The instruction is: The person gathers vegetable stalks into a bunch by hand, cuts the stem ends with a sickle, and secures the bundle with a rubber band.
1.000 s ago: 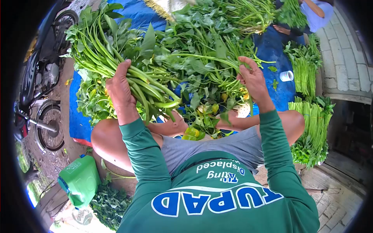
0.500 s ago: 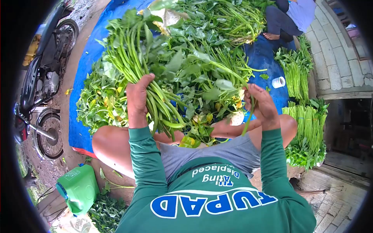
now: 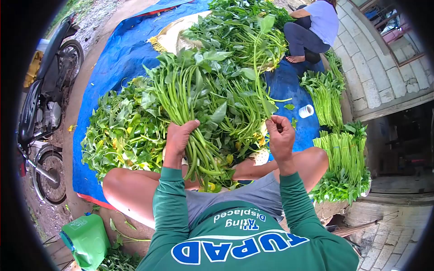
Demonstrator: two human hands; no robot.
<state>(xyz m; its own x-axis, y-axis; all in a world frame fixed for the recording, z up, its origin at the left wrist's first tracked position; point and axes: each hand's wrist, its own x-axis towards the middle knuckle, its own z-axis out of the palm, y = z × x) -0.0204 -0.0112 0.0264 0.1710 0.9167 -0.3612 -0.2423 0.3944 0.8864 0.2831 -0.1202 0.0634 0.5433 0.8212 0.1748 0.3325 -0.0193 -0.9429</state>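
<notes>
My left hand (image 3: 180, 139) is wrapped round a thick bunch of green leafy stems (image 3: 174, 97), leaves pointing away from me and cut ends towards my lap. To its right, my right hand (image 3: 281, 135) pinches the lower end of a single long stem (image 3: 257, 67), which stands up from the fingers with a leaf at its top. Behind and between both hands lies a pile of loose leafy stems (image 3: 235, 104). Yellowing leaves (image 3: 131, 135) are spread on the left of the blue sheet (image 3: 149, 61).
Tied bundles (image 3: 341, 156) lie at the right, near a white cup (image 3: 306, 111). Another person (image 3: 312, 29) sits at the upper right. A motorcycle (image 3: 47, 108) stands at the left, a green jug (image 3: 86, 239) at the lower left. A pale sack (image 3: 178, 36) lies farther back.
The view has shifted, showing more of the far sheet and the other person. My left hand's bunch is more upright. The single stem in my right hand has swung from slanting left to nearly upright.
</notes>
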